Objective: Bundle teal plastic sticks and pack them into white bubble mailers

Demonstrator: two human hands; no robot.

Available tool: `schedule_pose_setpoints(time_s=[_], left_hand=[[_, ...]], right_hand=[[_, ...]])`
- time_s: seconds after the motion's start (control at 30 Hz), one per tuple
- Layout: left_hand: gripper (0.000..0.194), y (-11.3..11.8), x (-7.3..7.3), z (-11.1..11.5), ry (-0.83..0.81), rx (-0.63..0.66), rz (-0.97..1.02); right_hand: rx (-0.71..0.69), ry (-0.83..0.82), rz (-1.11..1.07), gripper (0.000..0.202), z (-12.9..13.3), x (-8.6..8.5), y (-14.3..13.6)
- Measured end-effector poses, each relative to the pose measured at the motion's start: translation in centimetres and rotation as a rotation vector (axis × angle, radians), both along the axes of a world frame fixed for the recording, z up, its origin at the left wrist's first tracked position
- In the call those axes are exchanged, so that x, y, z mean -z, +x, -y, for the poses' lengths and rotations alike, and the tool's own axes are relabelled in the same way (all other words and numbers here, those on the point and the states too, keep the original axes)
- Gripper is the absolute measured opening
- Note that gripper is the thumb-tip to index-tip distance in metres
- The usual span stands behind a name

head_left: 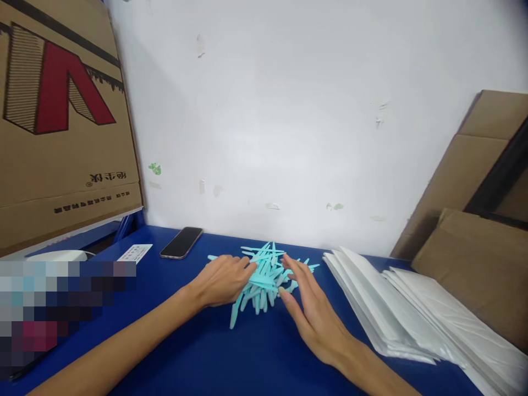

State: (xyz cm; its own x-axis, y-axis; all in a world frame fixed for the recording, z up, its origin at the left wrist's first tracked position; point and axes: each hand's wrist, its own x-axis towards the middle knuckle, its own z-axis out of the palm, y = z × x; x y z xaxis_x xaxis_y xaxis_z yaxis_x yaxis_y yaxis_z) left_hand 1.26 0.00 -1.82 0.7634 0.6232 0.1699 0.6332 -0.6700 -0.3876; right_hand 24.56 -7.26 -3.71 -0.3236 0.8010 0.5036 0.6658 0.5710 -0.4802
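On the counter [206, 357], I seem to be handling piled sticks [264, 281]. My left hand [225, 279] curls its fingers, hold unclear; my right hand [317, 324] opens wide. Moving next calls for light contact.

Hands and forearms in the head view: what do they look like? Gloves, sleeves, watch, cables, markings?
The left hand and right hand are ungloved. The left forearm and right forearm show no sleeve, watch, bracelet, cable or clear marking. No ring visible; some fingers are partly hidden.
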Motion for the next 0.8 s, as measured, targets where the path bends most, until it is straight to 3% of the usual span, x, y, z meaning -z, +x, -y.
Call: schedule_pose_setpoints(time_s=[0.13, 0.27, 0.43, 0.57, 0.8], left_hand=[[0.023, 1.9, 0.3, 1.7, 0.011, 0.018, -0.028], [0.027, 2.3, 0.1, 2.9, -0.037, 0.006, -0.036], [0.052, 1.8, -0.3, 3.8, -0.032, 0.097, -0.046], [0.062, 1.8, -0.4, 4.2, 0.006, 0.108, -0.050], [0.043, 1.4, -0.5, 3.7, 0.079, 0.173, -0.017]], right_hand=[[-0.099, -0.084, 0.066, 0.040, 0.3, -0.3, -0.3], [-0.094, -0.092, 0.078, 0.032, 0.8, -0.4, -0.8], [-0.117, -0.063, 0.254, 0.031, 1.6, -0.6, -1.1], [-0.092, -0.071, 0.253, 0.032, 2.2, -0.5, -1.5], [-0.136, -0.161, 0.079, 0.042, 0.9, -0.2, -1.3]])
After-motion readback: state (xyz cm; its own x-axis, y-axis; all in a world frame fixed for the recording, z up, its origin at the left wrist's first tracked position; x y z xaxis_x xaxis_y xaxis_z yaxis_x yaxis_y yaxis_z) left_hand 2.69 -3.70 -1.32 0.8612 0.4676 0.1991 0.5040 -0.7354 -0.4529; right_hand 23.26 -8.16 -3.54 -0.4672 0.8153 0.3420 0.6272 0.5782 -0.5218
